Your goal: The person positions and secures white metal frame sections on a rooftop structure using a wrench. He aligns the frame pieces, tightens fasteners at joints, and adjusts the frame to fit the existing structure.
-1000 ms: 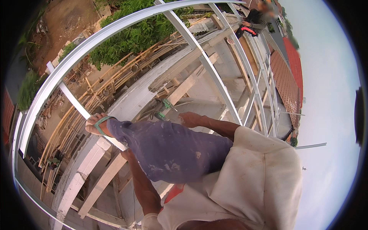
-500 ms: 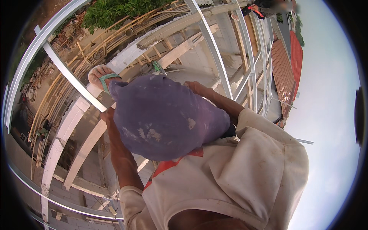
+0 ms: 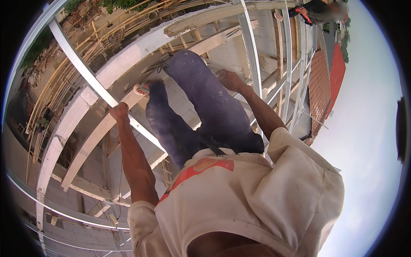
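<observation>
My left hand is closed around a shiny metal channel bar, which slants from the upper left down behind my forearm toward my thighs. Out to the right of my raised knee, my right hand hangs apart from the metal frame, its fingers loosely bent and nothing visible between them. My legs in dark, stained trousers straddle the space between. One sandalled foot stands on a pale beam; the other is mostly hidden behind the knee.
Concrete-topped walls run below the metal framing, with bamboo poles beyond at lower level. Thin metal bars cross at lower left. Another person is at the upper right, near red roof tiles.
My raised leg has swung away from the bar and my foot has come down onto the beam. My right hand has shifted up and right; my left keeps its grip.
</observation>
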